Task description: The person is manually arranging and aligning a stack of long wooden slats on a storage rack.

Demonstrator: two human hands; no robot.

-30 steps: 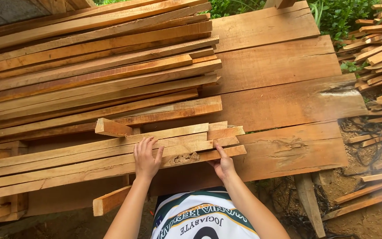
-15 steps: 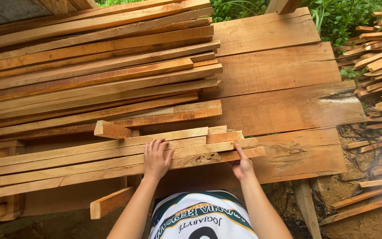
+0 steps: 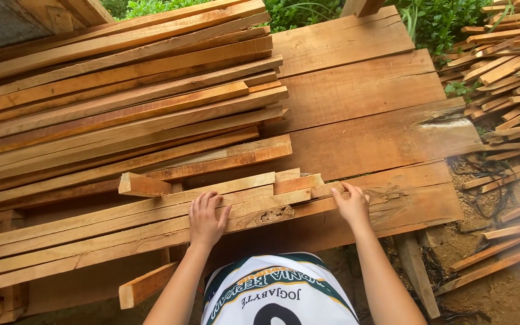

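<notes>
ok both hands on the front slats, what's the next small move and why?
Probably keep sliding the near slat to the right. The left hand lies flat on it, the right hand cups its end, which already sticks out past the neighbouring slats onto the wide boards. Neither hand is closed around it, so a lift looks premature.

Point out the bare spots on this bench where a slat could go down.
Bare planks lie right of the slat stack, up to the far edge. The left side is crowded; the left hand and right hand rest on the nearest slats.
</notes>
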